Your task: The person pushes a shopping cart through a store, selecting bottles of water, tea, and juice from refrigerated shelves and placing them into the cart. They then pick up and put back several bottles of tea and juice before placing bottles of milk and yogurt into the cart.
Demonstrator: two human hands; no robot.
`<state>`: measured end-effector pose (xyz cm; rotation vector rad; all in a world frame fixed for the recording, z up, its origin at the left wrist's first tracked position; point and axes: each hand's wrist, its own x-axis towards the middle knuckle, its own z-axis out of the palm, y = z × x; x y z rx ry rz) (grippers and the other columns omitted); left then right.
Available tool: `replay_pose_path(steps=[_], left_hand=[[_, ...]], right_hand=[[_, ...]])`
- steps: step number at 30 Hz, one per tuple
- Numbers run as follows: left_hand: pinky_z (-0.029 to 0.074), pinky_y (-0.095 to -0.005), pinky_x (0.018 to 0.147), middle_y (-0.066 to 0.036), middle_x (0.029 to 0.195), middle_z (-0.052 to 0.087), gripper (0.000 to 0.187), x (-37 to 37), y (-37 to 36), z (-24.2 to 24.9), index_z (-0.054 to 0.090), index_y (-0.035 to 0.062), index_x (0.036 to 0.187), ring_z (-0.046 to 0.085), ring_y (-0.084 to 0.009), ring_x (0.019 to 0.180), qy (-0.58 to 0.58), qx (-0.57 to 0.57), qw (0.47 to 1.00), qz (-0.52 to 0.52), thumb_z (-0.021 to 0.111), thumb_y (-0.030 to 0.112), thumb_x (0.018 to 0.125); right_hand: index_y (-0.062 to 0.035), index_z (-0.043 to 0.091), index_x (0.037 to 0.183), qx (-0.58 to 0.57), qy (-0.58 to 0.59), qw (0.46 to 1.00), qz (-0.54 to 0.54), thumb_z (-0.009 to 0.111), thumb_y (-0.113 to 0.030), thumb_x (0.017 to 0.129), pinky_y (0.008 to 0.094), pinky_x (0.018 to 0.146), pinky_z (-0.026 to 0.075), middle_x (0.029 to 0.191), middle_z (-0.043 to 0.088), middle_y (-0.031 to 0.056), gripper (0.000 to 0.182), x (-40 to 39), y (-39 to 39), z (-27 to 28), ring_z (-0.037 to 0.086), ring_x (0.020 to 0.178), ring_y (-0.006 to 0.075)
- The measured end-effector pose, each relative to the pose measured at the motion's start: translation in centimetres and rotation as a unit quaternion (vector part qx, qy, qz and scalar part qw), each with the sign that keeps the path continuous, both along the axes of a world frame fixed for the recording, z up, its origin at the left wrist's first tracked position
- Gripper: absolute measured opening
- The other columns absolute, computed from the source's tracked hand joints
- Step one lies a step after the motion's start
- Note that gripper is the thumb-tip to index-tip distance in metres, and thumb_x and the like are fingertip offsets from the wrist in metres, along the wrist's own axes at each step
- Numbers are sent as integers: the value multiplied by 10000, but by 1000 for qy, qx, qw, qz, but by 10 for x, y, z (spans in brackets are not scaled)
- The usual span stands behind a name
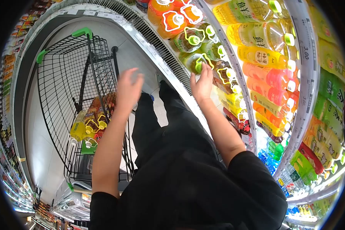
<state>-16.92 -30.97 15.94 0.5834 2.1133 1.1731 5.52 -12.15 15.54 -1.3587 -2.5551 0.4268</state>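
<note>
My right hand (202,85) reaches to the lower shelf, thumb and fingers apart. Its fingertips overlap the looped carrying handle of a large green drink bottle (189,58). Nothing shows in its palm. Over the right side of the shopping cart (57,57) is my left hand (128,88), slightly blurred, its fingers spread and holding nothing. Inside the black wire cart lie several large bottles with looped handles, among them a yellow bottle (79,126) and a dark brown bottle (91,125). Orange bottles (160,13) with white handles stand farther along the same shelf.
Upper shelf rows hold yellow bottles (253,34) and pink bottles (266,75) behind a price rail (306,53). A white ledge with a black grille (157,50) runs along the shelf's foot. More stocked shelving (5,76) curves along the far left.
</note>
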Motion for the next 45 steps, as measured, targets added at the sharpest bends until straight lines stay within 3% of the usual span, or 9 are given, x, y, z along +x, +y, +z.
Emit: replay_pose_path(steps=[4,5,8,10,12,16,26,35,45], left_hand=[[425,-352,1066,-227,1381,571,869,74,110,-53,346,-3,1530,541,-299,1276,-466,-39,882,60,724,446,888],[431,-459,1063,-222,1493,455,864,83,127,-61,329,24,1532,487,-287,1331,-512,-49,856,50,683,496,901],[510,-382,979,-253,1435,500,911,94,143,-97,299,-57,1519,590,-287,1215,-467,-32,884,1,719,437,880],[550,-346,907,-271,1354,559,966,96,138,-104,303,-106,1497,640,-285,1143,-389,-104,915,-22,770,407,825],[549,-364,916,-274,1343,570,987,92,136,-87,314,-103,1496,628,-286,1174,-374,-137,917,-31,786,413,801],[466,-389,1053,-253,1422,551,1017,100,127,-105,384,-27,1501,613,-337,1232,-296,-177,936,-66,749,507,717],[468,-380,1030,-241,1292,641,895,73,26,8,437,-8,1472,625,-350,1199,-280,-172,945,7,679,477,760],[409,-347,1093,-197,1441,491,816,44,-154,130,319,-35,1532,510,-242,1300,-229,132,927,265,726,156,851],[493,-341,978,-235,1330,566,796,-83,-329,98,315,-107,1508,594,-242,1161,-225,111,846,471,699,205,886]], right_hand=[[61,524,1324,-80,41,995,39,691,-81,864,496,1067,408,1316,518,281,509,9,-24,1,498,1216,449],[48,560,1282,-79,63,992,70,686,-77,872,481,1056,419,1283,537,259,447,20,-24,-4,502,1210,432],[38,551,1293,-83,157,983,-45,681,-80,887,465,1047,434,1302,523,222,442,31,-30,-11,515,1204,397],[-21,473,1398,-297,240,879,-287,630,-249,971,515,1026,451,1416,450,175,509,29,-29,-35,507,1244,351],[-70,469,1426,-493,307,647,-494,585,-379,1013,494,1010,482,1462,397,164,529,20,-22,-68,496,1272,321],[-97,517,1339,-629,403,512,-425,459,-530,1040,436,772,588,1148,675,128,530,20,-32,-124,687,953,278],[-119,372,1482,-695,324,547,-336,502,-354,1052,431,854,562,1361,529,110,507,-12,-100,0,600,1180,250],[9,168,1556,-641,292,701,110,551,-86,978,364,1124,357,1431,446,149,699,-110,-208,123,460,1310,226],[-46,194,1577,-730,196,625,195,545,-259,1041,319,1067,407,1416,458,131,676,-270,-396,20,478,1264,203]])
